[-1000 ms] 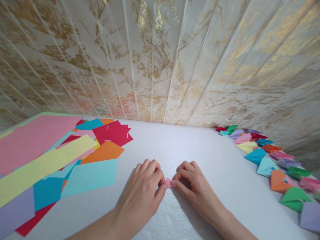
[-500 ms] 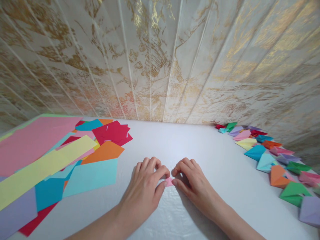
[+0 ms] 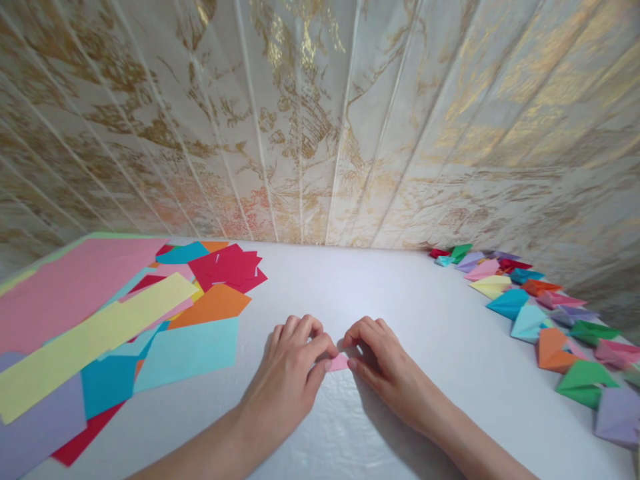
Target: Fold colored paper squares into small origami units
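Note:
A small pink piece of folded paper (image 3: pixel 339 363) is held just above or against the white table, between my two hands. My left hand (image 3: pixel 295 363) pinches its left end with thumb and forefinger, the other fingers curled. At the opposite end, my right hand (image 3: pixel 383 353) has thumb and index finger closed on the paper's right tip. Fingertips cover both ends, so only the paper's middle shows.
Coloured sheets overlap at the left, with a long yellow strip (image 3: pixel 100 340), a light blue sheet (image 3: pixel 190 353) and red pieces (image 3: pixel 227 267). Folded paper shapes, including a green one (image 3: pixel 585 383), line the right edge. A gold-patterned curtain (image 3: pixel 305 133) hangs behind the table (image 3: pixel 325 287).
Slightly more of the pink paper shows between my fingers, as my right thumb has shifted a little to the right. The view has moved slightly.

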`<control>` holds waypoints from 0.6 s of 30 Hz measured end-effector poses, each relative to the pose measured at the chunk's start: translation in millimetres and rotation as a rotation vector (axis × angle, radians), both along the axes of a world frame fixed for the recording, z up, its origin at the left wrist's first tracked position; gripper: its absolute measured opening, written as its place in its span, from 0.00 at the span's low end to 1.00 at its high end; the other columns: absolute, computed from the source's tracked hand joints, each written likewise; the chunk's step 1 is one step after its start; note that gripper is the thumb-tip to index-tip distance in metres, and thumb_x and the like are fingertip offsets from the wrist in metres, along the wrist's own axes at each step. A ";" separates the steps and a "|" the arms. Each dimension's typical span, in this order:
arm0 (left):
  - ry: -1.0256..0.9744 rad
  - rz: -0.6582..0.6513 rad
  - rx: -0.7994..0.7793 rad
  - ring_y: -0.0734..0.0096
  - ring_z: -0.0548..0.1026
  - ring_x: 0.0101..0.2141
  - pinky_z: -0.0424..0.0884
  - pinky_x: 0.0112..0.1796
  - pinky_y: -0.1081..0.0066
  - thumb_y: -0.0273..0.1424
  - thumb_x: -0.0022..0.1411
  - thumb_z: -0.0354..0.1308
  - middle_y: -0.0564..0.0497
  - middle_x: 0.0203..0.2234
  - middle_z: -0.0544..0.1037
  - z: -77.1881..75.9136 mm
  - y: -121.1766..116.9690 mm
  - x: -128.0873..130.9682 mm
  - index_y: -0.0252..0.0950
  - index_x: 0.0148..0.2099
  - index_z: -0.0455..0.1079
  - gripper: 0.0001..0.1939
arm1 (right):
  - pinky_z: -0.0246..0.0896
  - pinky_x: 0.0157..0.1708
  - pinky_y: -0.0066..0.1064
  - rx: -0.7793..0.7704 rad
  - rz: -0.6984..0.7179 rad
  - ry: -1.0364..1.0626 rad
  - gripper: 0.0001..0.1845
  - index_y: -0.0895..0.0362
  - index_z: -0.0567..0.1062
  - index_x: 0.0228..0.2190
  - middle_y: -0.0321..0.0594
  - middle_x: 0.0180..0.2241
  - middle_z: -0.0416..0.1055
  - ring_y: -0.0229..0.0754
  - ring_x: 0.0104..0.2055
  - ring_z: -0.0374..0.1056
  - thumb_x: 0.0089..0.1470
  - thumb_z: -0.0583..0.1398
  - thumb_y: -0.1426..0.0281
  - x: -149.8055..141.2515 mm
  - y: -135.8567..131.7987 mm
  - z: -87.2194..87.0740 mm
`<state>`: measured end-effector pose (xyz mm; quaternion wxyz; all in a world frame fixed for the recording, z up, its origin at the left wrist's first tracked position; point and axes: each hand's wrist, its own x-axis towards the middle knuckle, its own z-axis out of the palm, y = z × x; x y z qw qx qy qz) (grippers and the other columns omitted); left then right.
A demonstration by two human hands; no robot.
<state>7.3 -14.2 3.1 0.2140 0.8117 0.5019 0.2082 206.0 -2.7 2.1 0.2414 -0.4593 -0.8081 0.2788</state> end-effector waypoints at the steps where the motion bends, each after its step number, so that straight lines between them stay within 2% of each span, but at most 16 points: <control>1: -0.004 -0.014 0.002 0.59 0.67 0.43 0.62 0.43 0.59 0.22 0.67 0.54 0.51 0.42 0.71 0.5 -1.2 -2.0 0.44 0.43 0.72 0.11 | 0.60 0.42 0.39 0.003 0.021 0.013 0.13 0.53 0.69 0.38 0.38 0.38 0.70 0.45 0.40 0.63 0.59 0.55 0.84 0.9 -0.8 0.5; 5: -0.017 -0.052 0.032 0.59 0.67 0.44 0.62 0.43 0.60 0.24 0.66 0.59 0.52 0.43 0.71 0.5 -1.7 -7.0 0.45 0.46 0.72 0.10 | 0.63 0.38 0.36 0.070 0.084 -0.063 0.08 0.55 0.70 0.38 0.40 0.37 0.71 0.45 0.38 0.65 0.61 0.57 0.80 -4.3 -4.9 0.8; 8: -0.005 -0.047 0.063 0.61 0.68 0.41 0.61 0.41 0.62 0.22 0.67 0.58 0.53 0.37 0.73 -0.8 4.0 -6.5 0.40 0.39 0.71 0.07 | 0.64 0.36 0.35 0.127 0.062 -0.179 0.06 0.56 0.72 0.37 0.41 0.35 0.71 0.46 0.37 0.67 0.62 0.57 0.78 -11.1 -5.6 0.8; 13: -0.116 -0.006 0.067 0.64 0.69 0.38 0.61 0.39 0.64 0.24 0.67 0.59 0.54 0.33 0.73 -1.2 8.7 -3.2 0.37 0.35 0.67 0.07 | 0.61 0.30 0.29 0.003 -0.034 -0.102 0.07 0.55 0.73 0.35 0.37 0.33 0.71 0.40 0.32 0.67 0.58 0.58 0.78 -13.6 -4.5 4.6; 15: -0.240 0.027 0.013 0.66 0.70 0.37 0.62 0.40 0.66 0.26 0.68 0.58 0.55 0.34 0.73 -0.3 6.0 -1.7 0.39 0.38 0.67 0.05 | 0.58 0.29 0.28 -0.081 -0.082 0.003 0.03 0.55 0.71 0.34 0.35 0.29 0.70 0.39 0.29 0.65 0.60 0.58 0.73 -13.3 -5.1 7.1; 17: -0.392 0.074 -0.133 0.68 0.70 0.34 0.64 0.37 0.68 0.31 0.69 0.57 0.56 0.33 0.73 0.2 2.1 -0.2 0.40 0.43 0.66 0.02 | 0.55 0.27 0.28 -0.176 -0.120 0.134 0.04 0.55 0.69 0.34 0.32 0.26 0.67 0.37 0.27 0.61 0.61 0.57 0.68 -13.3 -5.7 9.2; 18: -0.472 0.085 -0.227 0.69 0.71 0.33 0.65 0.35 0.69 0.33 0.70 0.57 0.56 0.33 0.73 0.0 0.2 0.4 0.41 0.45 0.65 0.04 | 0.54 0.27 0.27 -0.218 -0.135 0.195 0.05 0.55 0.68 0.35 0.31 0.25 0.66 0.37 0.26 0.60 0.61 0.57 0.66 -13.3 -5.8 9.7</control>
